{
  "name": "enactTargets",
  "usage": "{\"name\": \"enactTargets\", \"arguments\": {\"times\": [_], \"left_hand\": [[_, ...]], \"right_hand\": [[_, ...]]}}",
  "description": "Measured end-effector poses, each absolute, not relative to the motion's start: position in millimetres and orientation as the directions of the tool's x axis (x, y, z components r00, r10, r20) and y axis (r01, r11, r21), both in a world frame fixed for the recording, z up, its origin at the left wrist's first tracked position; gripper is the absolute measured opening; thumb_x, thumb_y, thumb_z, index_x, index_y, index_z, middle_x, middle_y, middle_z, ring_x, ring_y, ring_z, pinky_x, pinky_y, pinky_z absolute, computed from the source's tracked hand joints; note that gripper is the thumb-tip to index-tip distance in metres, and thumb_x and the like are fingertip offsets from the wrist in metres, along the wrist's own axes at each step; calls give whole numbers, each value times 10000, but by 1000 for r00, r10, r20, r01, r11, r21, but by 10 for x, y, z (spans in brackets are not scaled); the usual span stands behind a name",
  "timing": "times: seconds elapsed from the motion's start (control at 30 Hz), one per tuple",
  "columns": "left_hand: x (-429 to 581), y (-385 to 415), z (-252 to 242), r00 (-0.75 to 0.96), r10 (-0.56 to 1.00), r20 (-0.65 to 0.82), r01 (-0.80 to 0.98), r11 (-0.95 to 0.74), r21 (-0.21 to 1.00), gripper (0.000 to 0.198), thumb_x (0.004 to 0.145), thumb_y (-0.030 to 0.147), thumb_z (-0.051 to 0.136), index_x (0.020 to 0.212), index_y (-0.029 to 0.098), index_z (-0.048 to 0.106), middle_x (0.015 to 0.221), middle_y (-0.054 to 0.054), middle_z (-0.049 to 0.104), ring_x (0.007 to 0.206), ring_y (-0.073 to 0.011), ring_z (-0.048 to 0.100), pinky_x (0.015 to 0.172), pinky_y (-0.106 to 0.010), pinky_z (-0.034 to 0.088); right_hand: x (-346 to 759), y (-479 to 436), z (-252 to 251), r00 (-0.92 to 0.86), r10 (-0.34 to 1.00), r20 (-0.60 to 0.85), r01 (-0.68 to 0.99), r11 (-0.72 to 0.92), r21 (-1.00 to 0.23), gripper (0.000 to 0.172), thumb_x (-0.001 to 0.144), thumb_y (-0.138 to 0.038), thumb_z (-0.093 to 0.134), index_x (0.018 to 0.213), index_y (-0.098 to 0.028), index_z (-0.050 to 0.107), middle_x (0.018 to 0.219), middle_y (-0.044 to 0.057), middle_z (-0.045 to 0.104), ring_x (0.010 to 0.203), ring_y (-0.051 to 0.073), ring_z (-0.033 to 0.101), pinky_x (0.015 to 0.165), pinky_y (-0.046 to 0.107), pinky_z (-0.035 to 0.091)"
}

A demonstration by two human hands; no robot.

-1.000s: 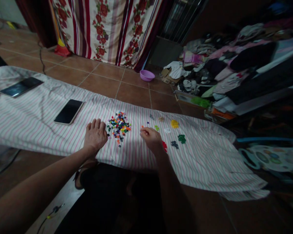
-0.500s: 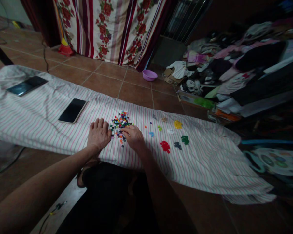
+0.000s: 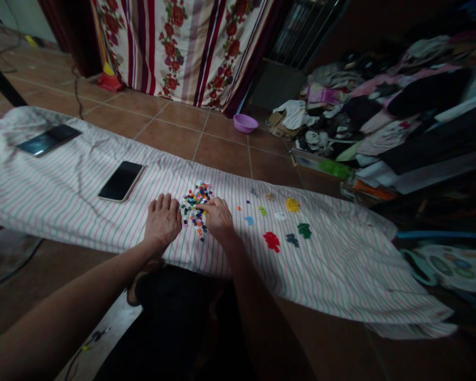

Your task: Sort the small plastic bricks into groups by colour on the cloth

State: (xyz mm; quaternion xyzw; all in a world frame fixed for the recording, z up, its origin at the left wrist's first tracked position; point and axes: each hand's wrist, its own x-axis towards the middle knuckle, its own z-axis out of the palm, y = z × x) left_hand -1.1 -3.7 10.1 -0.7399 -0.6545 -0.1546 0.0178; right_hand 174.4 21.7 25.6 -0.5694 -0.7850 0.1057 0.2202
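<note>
A pile of small multicoloured plastic pieces (image 3: pixel 198 201) lies on the striped cloth between my hands. My left hand (image 3: pixel 163 219) rests flat and open on the cloth, just left of the pile, palm down. Over the pile's right side is my right hand (image 3: pixel 220 218), its index finger reaching in among the pieces and its other fingers curled. Whether a piece is between its fingertips is too small to make out. Right of it lie separate colour groups: red pieces (image 3: pixel 271 241), dark grey pieces (image 3: pixel 292 240), green pieces (image 3: pixel 304 230), yellow pieces (image 3: pixel 292 205) and light blue pieces (image 3: pixel 248 220).
The striped cloth (image 3: pixel 341 275) covers a long narrow surface. To the left lie a phone (image 3: pixel 121 181) and a darker flat device (image 3: pixel 48 140). A purple basin (image 3: pixel 245 124) stands on the tiled floor beyond, near heaped clothes (image 3: pixel 360 100) at the right.
My right hand has shifted slightly within the pile, its index finger now stretched further over the pieces. My left hand stays flat beside it. The whole view has moved slightly.
</note>
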Motion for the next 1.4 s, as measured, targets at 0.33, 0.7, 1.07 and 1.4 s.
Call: {"name": "enactTargets", "arguments": {"times": [0.33, 0.7, 1.07, 1.4], "left_hand": [[-13, -28, 76, 100, 958, 269, 980, -142, 141, 381, 965, 272, 299, 1169, 120, 582, 1410, -196, 518, 1356, -354, 412, 1088, -503, 316], [-30, -27, 51, 106, 950, 294, 980, -150, 131, 368, 954, 266, 318, 1154, 118, 589, 1391, -207, 534, 1355, -362, 417, 1069, -504, 331], [-18, -34, 76, 102, 952, 287, 980, -145, 134, 372, 961, 286, 280, 1133, 138, 575, 1403, -185, 528, 1356, -347, 414, 1077, -489, 326], [-4, -30, 81, 87, 958, 273, 973, -140, 183, 375, 944, 265, 317, 1158, 124, 591, 1413, -207, 523, 1370, -349, 404, 1091, -514, 309]], "right_hand": [[1577, 183, 221, -424, 876, 228, 787, 481, -386, 421, 939, -96, 457, 1165, -306, 742, 1034, 91, 550, 998, 229, 456, 885, 340, 421], [1512, 178, 197, -424, 874, 235, 817, 482, -317, 292, 940, -188, 527, 1107, -252, 758, 1007, 88, 561, 1021, 236, 463, 942, 356, 404], [1330, 260, 283, -320, 937, 140, 892, 347, -288, 174, 929, -251, 602, 1007, -228, 755, 1057, 87, 621, 1101, 234, 494, 961, 332, 428], [1326, 333, 246, -273, 956, 108, 907, 294, -301, 190, 935, -247, 590, 1027, -236, 756, 1059, 83, 648, 1076, 230, 525, 962, 323, 419]]}}
